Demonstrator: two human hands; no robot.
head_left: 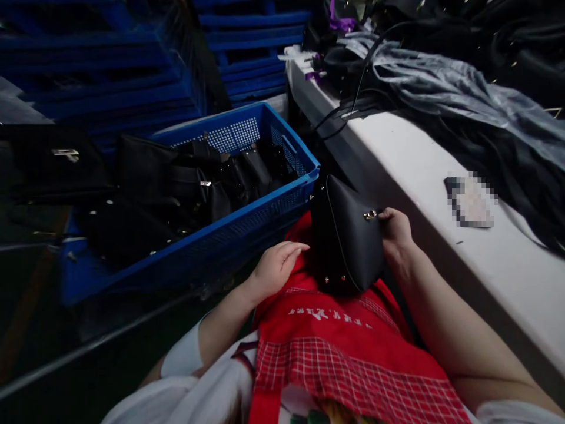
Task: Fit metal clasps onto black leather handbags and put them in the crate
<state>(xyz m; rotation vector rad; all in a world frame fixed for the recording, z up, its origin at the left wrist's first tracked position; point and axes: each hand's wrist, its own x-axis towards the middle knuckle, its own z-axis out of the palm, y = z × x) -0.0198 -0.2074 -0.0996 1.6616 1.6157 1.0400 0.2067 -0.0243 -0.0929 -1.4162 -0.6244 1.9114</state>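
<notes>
A black handbag (353, 235) with a gold clasp and small metal studs stands tilted over my lap, against the red apron. My right hand (396, 232) grips its right side, thumb and fingers near the clasp. To the left of the bag is my left hand (280, 268), its fingers stretched toward the bag and holding nothing that shows. The fingertips look slightly apart from the leather. The bag's underside and my right fingers behind it are partly hidden.
At the left, a blue plastic crate (238, 215) is piled with black bags (150, 171). Stacked blue pallets (260, 50) rise behind it. A white-topped table (392, 147) runs along my right, bearing black material, clear plastic sheeting (468, 82) and a blurred-out item (472, 200).
</notes>
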